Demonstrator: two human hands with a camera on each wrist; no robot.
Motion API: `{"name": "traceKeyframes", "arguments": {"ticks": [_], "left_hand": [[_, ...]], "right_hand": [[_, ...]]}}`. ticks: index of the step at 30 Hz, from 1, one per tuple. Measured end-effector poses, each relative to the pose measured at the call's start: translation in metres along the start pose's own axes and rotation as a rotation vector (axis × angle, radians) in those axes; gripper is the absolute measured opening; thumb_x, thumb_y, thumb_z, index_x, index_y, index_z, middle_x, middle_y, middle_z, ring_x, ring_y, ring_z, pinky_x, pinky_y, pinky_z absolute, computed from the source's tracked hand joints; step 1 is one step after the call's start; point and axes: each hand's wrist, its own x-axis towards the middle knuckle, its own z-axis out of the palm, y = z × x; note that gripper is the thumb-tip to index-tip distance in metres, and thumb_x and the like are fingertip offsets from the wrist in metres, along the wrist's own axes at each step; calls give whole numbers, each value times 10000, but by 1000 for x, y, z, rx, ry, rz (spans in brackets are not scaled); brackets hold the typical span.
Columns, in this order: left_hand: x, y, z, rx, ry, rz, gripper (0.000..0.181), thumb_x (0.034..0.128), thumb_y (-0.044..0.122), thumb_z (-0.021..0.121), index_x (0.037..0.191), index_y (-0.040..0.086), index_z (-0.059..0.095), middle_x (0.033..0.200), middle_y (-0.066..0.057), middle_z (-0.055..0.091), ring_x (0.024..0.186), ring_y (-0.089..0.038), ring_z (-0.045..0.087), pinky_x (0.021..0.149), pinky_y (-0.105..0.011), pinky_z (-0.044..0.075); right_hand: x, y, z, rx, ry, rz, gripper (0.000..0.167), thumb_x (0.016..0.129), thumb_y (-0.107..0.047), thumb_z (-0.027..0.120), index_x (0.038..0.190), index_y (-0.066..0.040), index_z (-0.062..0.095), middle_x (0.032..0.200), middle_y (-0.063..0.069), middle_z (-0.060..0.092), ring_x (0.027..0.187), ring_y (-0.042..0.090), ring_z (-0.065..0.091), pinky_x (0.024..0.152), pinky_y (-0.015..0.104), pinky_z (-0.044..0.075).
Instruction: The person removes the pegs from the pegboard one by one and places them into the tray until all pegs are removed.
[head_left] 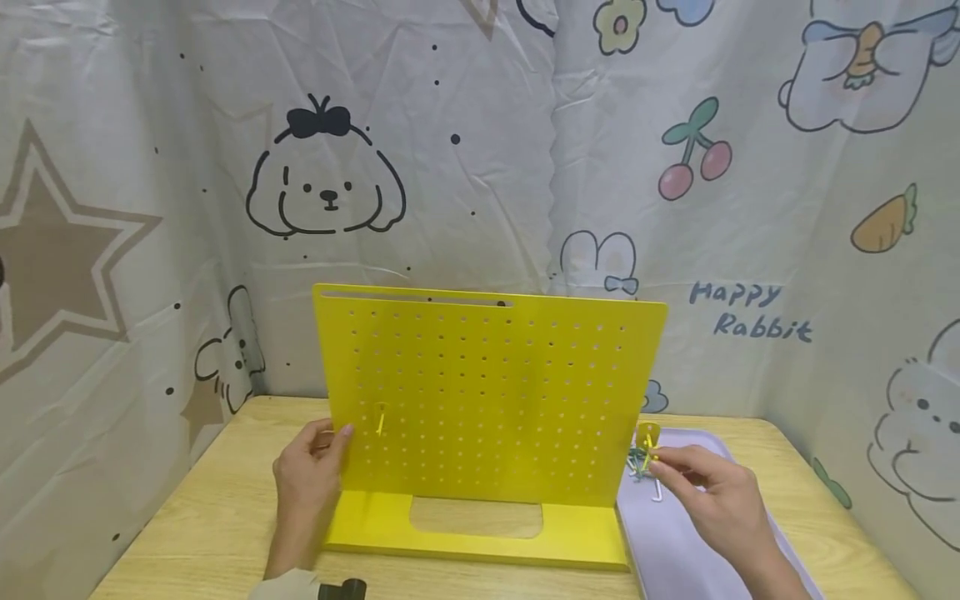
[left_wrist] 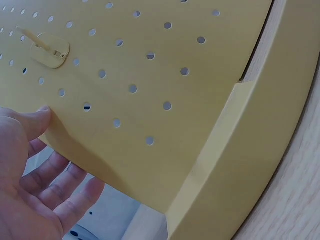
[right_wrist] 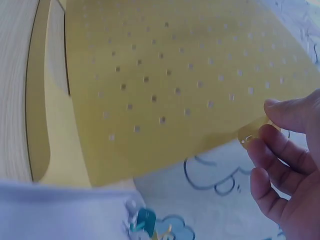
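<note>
A yellow pegboard (head_left: 480, 392) stands upright on its yellow base. My left hand (head_left: 306, 475) holds its left edge, thumb on the front face and fingers behind, as the left wrist view shows. One yellow hook (head_left: 380, 419) sits in the board's holes near that hand and juts forward. Beyond the board's right edge, my right hand (head_left: 716, 500) pinches another yellow hook (head_left: 648, 435) between thumb and fingers. In the right wrist view this hook's backplate (right_wrist: 245, 138) shows close to the board edge; the fingers hide much of the rest.
A lilac tray (head_left: 667, 533) stands right of the board on the wooden table (head_left: 232, 492). Green and white hooks (head_left: 637, 464) lie in a heap at its far left corner. Patterned cloth (head_left: 480, 167) hangs behind and at both sides.
</note>
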Motion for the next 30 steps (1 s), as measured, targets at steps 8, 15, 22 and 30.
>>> {"name": "traceKeyframes", "arguments": {"ticks": [8, 15, 22, 30], "left_hand": [[1, -1, 1, 21, 12, 6, 331, 967, 352, 682, 1142, 72, 697, 956, -119, 724, 864, -290, 698, 714, -322, 547], [1, -2, 1, 27, 4, 13, 315, 964, 336, 691, 1132, 69, 701, 946, -123, 728, 853, -287, 698, 697, -257, 507], [1, -4, 1, 11, -1, -2, 345, 967, 374, 675, 1141, 76, 700, 964, -120, 724, 875, -287, 694, 725, -323, 537], [1, -5, 2, 18, 3, 3, 336, 965, 376, 677, 1131, 85, 705, 955, -112, 727, 870, -276, 698, 749, -351, 533]], "right_hand": [[2, 32, -1, -143, -31, 177, 137, 845, -79, 809, 980, -93, 790, 876, 2, 741, 745, 8, 616, 632, 152, 496], [2, 59, 1, -208, -133, 279, 172, 892, -185, 776, 1020, -70, 787, 928, 40, 745, 779, 106, 618, 599, 278, 481], [0, 83, 10, -256, -250, 278, 162, 878, -130, 773, 1002, -25, 778, 942, 95, 744, 851, 255, 661, 694, 384, 505], [-1, 90, 20, -289, -287, 251, 105, 853, -87, 777, 945, -37, 780, 947, 126, 742, 863, 300, 679, 749, 477, 528]]}}
